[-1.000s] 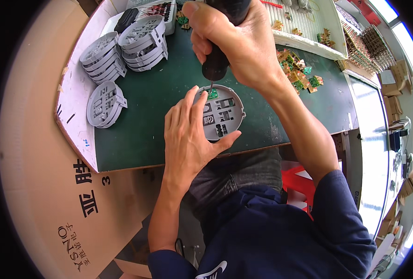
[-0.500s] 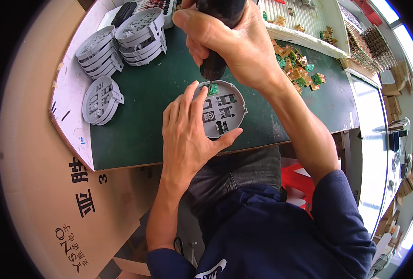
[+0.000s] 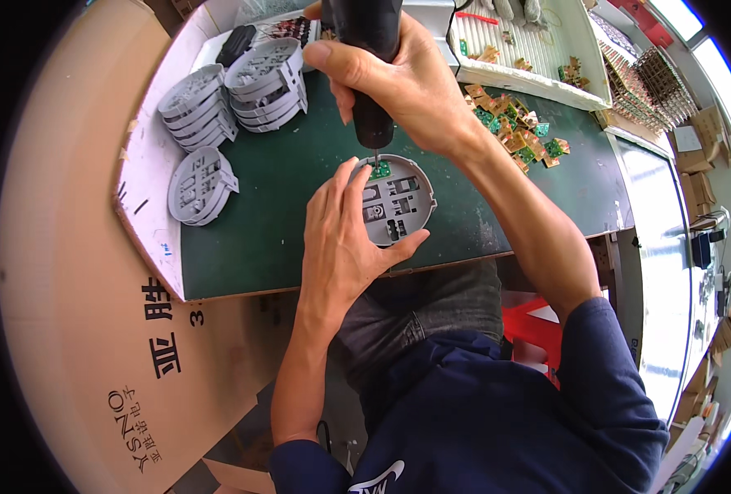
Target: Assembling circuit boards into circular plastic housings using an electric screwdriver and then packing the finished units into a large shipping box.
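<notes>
One black driver point(image 3: 373, 119), two hands point(image 3: 336, 235), three grey case stacks point(image 3: 265, 90).

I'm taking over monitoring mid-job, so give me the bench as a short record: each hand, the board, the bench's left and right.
left hand: holding round grey housing
right hand: gripping black power driver, bit down
green board: inside housing's far side, under bit; contact unclear
bench left: three stacks of grey housings
bench right: heap of green-and-copper parts, white tray beyond

The right hand point(image 3: 406, 92) and black driver point(image 3: 373, 123) sit farther left at top centre; a grey object point(image 3: 438, 29) now shows beside them. Grey housing stacks point(image 3: 268, 86), upper left, appear lower and farther right.
</notes>
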Demonstrator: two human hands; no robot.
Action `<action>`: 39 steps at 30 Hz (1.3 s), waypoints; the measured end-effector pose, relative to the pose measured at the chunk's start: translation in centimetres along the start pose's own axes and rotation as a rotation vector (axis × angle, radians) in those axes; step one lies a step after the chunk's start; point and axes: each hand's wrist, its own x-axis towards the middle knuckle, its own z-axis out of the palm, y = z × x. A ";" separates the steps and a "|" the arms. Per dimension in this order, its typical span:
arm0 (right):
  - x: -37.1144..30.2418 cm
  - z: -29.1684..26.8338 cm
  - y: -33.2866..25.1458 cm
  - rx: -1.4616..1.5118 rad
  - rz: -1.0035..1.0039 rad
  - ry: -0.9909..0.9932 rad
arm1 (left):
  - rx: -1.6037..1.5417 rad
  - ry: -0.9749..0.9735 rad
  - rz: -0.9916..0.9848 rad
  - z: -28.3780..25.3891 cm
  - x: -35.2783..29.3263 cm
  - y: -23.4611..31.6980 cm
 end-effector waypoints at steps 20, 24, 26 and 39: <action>-29.4 -22.8 -11.4 -1.746 0.212 0.930 | 0.282 -0.332 -0.234 -15.4 4.5 -11.5; -46.4 -33.1 -16.3 -2.215 0.600 0.874 | 0.203 -0.623 -0.464 -17.9 6.0 -14.6; -57.9 -38.7 -19.3 -1.942 1.028 0.759 | 0.156 -0.635 -0.473 -16.9 6.9 -15.1; -20.5 -10.2 -2.3 -1.326 0.126 0.256 | 0.126 -0.263 -0.296 -17.7 4.1 -9.7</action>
